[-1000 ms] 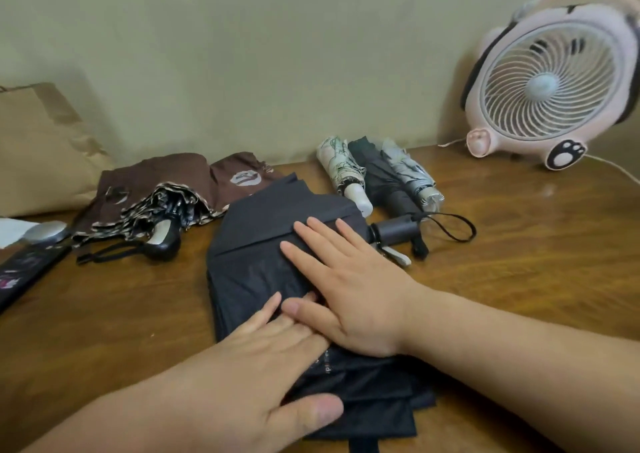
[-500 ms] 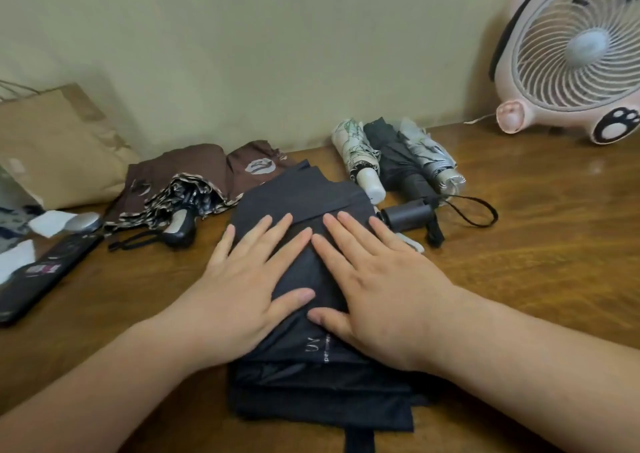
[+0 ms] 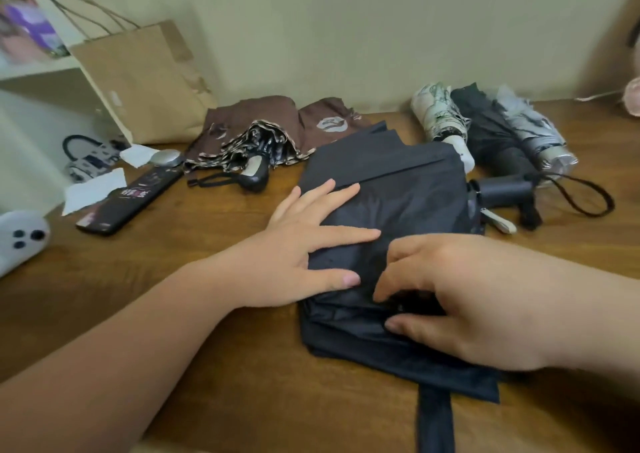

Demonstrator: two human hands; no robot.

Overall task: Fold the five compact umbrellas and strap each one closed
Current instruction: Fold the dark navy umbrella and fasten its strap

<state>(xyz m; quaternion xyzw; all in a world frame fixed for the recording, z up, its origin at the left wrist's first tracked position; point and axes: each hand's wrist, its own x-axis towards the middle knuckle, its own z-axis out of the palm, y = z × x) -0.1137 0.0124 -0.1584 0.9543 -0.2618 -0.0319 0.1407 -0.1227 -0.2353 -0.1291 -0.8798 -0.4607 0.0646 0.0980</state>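
A black compact umbrella [image 3: 398, 189] lies flattened in the middle of the wooden table, its handle [image 3: 504, 193] pointing right and its strap [image 3: 434, 418] hanging toward me. My left hand [image 3: 304, 245] presses flat on the canopy's left side with straight fingers. My right hand [image 3: 460, 297] sits on the near part of the canopy, fingers and thumb curled and pinching the fabric folds. A brown umbrella [image 3: 256, 134] lies loose and unfolded at the back left. Three rolled umbrellas, cream printed [image 3: 438, 113], black [image 3: 485, 123] and silver [image 3: 530, 127], lie at the back right.
A brown paper bag [image 3: 145, 78] leans on the wall at the back left. A dark remote-like case [image 3: 131, 200], paper scraps [image 3: 93, 189], a small padlock-like item [image 3: 86, 155] and a white device [image 3: 20, 238] lie on the left. A wrist loop [image 3: 585, 193] trails right.
My left hand has moved up onto the canopy and stayed flat. My right hand has drawn back toward me and curled from flat into a pinch on the folds. The view has swung left.
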